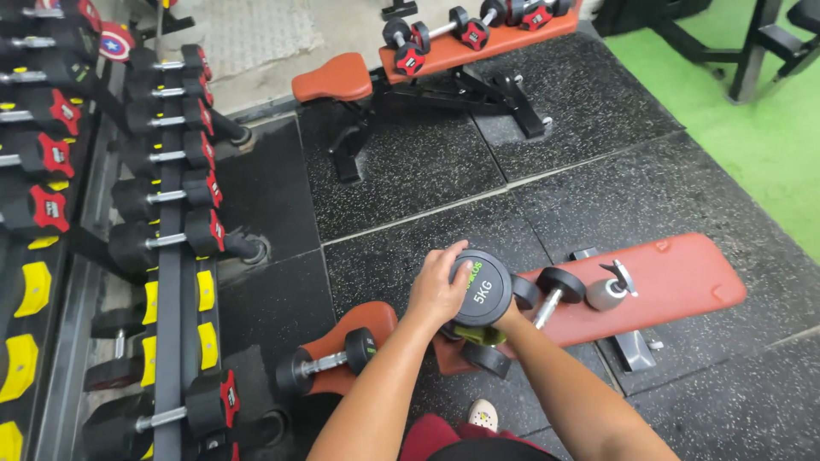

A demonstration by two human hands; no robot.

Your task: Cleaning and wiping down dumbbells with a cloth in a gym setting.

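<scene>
both hands (437,290) grip dumbbell (483,288); right hand mostly hidden.

The round black end of the dumbbell (481,288) by the near bench carries a white weight marking and a strip of green lettering. Red labels (65,111) sit on the black dumbbell heads along the rack at left, and on the heads (410,60) lying on the far bench. Yellow tags (205,290) mark the rack's lower rails.

Open black speckled rubber floor (401,183) ahead of the red padded desk (675,277), tall black dumbbell rack (171,256) walling the left, loose black dumbbells (325,365) and grey kettlebell (608,293) crowding the desk top, second red padded desk (478,47) blocking farther back.
</scene>
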